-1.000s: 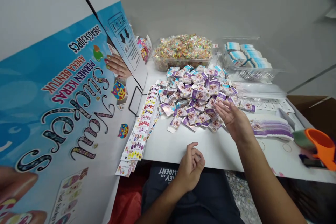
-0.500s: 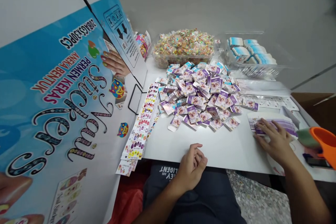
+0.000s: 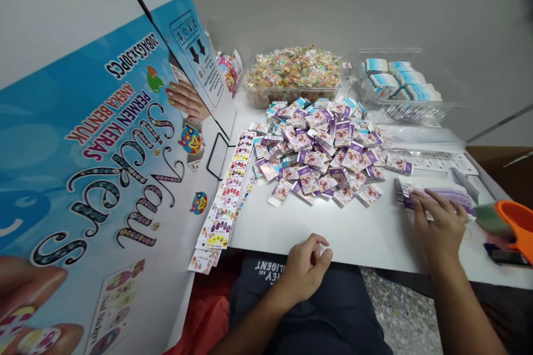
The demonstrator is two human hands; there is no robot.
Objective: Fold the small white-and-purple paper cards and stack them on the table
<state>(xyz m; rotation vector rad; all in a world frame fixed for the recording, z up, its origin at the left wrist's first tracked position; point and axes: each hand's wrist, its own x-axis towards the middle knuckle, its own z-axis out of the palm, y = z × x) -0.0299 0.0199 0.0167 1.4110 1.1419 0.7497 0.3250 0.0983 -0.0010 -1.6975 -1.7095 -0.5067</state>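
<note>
My right hand [image 3: 441, 224] rests on a stack of flattened purple-and-white cartons [image 3: 447, 194] at the right of the table, its fingers spread over the near side. Over the table's front edge, my left hand [image 3: 308, 269] hovers with loosely curled fingers and the thumb apart; nothing shows in it. A heap of small folded nail-sticker boxes [image 3: 325, 155], purple and blue, covers the middle of the table. Left of the heap lie long strips of nail-sticker sheets [image 3: 229, 194], the near ends hanging past the edge.
A clear tub of wrapped candies [image 3: 293, 94] stands at the back, beside a clear tray of blue-and-white card stacks [image 3: 400, 80]. A large printed carton [image 3: 137, 138] walls off the left. An orange tape dispenser [image 3: 516, 227] sits far right, near clear plastic bags [image 3: 420, 138].
My right hand has drawn slightly back and turned on the carton stack, its fingers now nearer the front side. My left hand stays nearly still. The view has shifted a little.
</note>
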